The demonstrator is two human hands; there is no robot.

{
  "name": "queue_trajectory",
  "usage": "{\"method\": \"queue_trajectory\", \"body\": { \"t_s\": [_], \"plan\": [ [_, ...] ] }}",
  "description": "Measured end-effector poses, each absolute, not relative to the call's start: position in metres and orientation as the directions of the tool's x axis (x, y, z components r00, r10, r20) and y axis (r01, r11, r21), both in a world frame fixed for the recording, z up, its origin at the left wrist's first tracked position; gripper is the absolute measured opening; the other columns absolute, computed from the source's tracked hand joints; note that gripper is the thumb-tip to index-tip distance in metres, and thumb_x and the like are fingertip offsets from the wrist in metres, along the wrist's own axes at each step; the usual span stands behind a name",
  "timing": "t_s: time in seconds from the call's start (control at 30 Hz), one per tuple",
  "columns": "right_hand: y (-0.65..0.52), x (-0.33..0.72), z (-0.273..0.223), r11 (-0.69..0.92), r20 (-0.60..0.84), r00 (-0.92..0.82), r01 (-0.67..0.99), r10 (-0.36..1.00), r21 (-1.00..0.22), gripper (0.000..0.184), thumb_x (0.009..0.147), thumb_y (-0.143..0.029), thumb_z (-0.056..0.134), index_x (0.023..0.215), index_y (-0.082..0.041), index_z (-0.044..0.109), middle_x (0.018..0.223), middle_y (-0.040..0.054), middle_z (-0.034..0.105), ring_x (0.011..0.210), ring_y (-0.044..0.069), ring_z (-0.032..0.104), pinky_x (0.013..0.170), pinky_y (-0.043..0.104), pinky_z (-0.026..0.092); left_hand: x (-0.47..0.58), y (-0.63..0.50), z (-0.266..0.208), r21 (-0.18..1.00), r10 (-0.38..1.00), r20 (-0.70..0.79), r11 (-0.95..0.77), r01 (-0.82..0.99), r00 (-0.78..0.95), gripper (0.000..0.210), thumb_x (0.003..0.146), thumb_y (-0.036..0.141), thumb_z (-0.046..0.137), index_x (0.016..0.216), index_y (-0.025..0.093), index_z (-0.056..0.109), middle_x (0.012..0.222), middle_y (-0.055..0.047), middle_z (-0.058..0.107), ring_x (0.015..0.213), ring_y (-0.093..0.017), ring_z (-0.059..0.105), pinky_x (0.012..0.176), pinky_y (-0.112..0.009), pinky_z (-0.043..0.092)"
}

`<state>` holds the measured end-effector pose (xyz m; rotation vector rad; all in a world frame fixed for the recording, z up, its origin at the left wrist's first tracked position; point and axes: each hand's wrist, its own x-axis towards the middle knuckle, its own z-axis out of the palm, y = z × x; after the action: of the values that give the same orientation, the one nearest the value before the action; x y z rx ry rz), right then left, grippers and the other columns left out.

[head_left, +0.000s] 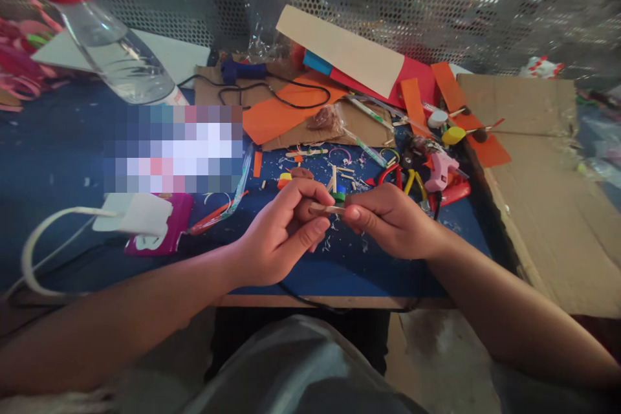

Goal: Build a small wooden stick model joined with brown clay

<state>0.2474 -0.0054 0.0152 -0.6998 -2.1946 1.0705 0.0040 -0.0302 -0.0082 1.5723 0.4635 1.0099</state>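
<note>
Both hands meet over the front middle of the blue table. My left hand [286, 229] is closed, its thumb and fingers around one end of a thin flat wooden stick [327, 209]. My right hand [395, 220] pinches the other end of the stick between thumb and bent forefinger. Something brown and rounded shows inside my left fingers, partly hidden. Just beyond the fingertips are a green cap-like piece [338, 196] and short pale stick pieces [334, 178]. A brown round piece [301, 173] lies beyond my left knuckles.
A pink glue gun [441, 171] and pliers [391, 174] lie to the right, beside a large cardboard sheet [548, 194]. Orange sheets [286, 107] lie at the back. On the left are a water bottle [121, 55], a white charger [138, 213] and a blurred-out patch.
</note>
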Motion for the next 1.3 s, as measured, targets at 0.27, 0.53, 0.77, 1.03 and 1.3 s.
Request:
{"method": "queue_trajectory", "body": {
  "t_s": [0.27, 0.53, 0.77, 1.03, 1.3],
  "plan": [
    [-0.0066, 0.2462, 0.0152, 0.834, 0.543, -0.639, 0.344, 0.544, -0.431, 0.056, 0.123, -0.049, 0.043, 0.076, -0.022, 0.056, 0.062, -0.0036, 0.054, 0.054, 0.010, 0.046, 0.053, 0.026, 0.031, 0.0047, -0.0305, -0.0091, 0.933, 0.755, 0.357, -0.262, -0.247, 0.550, 0.016, 0.118, 0.025, 0.060, 0.131, 0.024, 0.053, 0.086, 0.005, 0.056, 0.069, -0.007, 0.060, 0.064, -0.015, 0.051],
    [-0.0053, 0.2494, 0.0075, 0.862, 0.644, -0.578, 0.406, 0.500, -0.305, 0.039, 0.119, -0.044, 0.057, 0.093, -0.021, 0.074, 0.069, 0.0017, 0.069, 0.059, 0.014, 0.060, 0.058, 0.029, 0.041, 0.0050, -0.0305, -0.0103, 0.934, 0.777, 0.340, -0.213, -0.286, 0.529, 0.016, 0.116, 0.029, 0.063, 0.129, 0.022, 0.056, 0.085, 0.004, 0.059, 0.066, -0.009, 0.062, 0.063, -0.019, 0.053],
    [-0.0103, 0.2485, 0.0091, 0.791, 0.632, -0.476, 0.366, 0.612, -0.490, 0.039, 0.119, -0.048, 0.056, 0.100, -0.023, 0.079, 0.072, 0.0038, 0.075, 0.063, 0.015, 0.068, 0.061, 0.028, 0.048, 0.0059, -0.0279, -0.0144, 0.922, 0.778, 0.342, -0.170, -0.348, 0.527, 0.025, 0.115, 0.030, 0.067, 0.137, 0.022, 0.059, 0.100, -0.002, 0.070, 0.073, -0.010, 0.073, 0.068, -0.021, 0.063],
    [-0.0133, 0.2492, 0.0147, 0.731, 0.610, -0.403, 0.348, 0.682, -0.587, 0.042, 0.121, -0.044, 0.051, 0.108, -0.023, 0.085, 0.081, 0.0042, 0.082, 0.059, 0.013, 0.067, 0.058, 0.026, 0.051, 0.0022, -0.0281, -0.0150, 0.956, 0.804, 0.264, -0.146, -0.254, 0.532, 0.031, 0.109, 0.036, 0.078, 0.132, 0.018, 0.067, 0.091, -0.001, 0.070, 0.071, -0.010, 0.071, 0.068, -0.020, 0.062],
    [-0.0110, 0.2509, 0.0170, 0.803, 0.613, -0.520, 0.355, 0.595, -0.478, 0.031, 0.118, -0.032, 0.055, 0.123, -0.023, 0.084, 0.081, 0.0044, 0.081, 0.066, 0.015, 0.072, 0.063, 0.026, 0.056, 0.0025, -0.0247, -0.0120, 0.962, 0.833, 0.220, -0.100, -0.253, 0.507, 0.045, 0.106, 0.036, 0.083, 0.144, 0.017, 0.069, 0.087, 0.000, 0.073, 0.067, -0.010, 0.071, 0.065, -0.020, 0.062]
  ]
}}
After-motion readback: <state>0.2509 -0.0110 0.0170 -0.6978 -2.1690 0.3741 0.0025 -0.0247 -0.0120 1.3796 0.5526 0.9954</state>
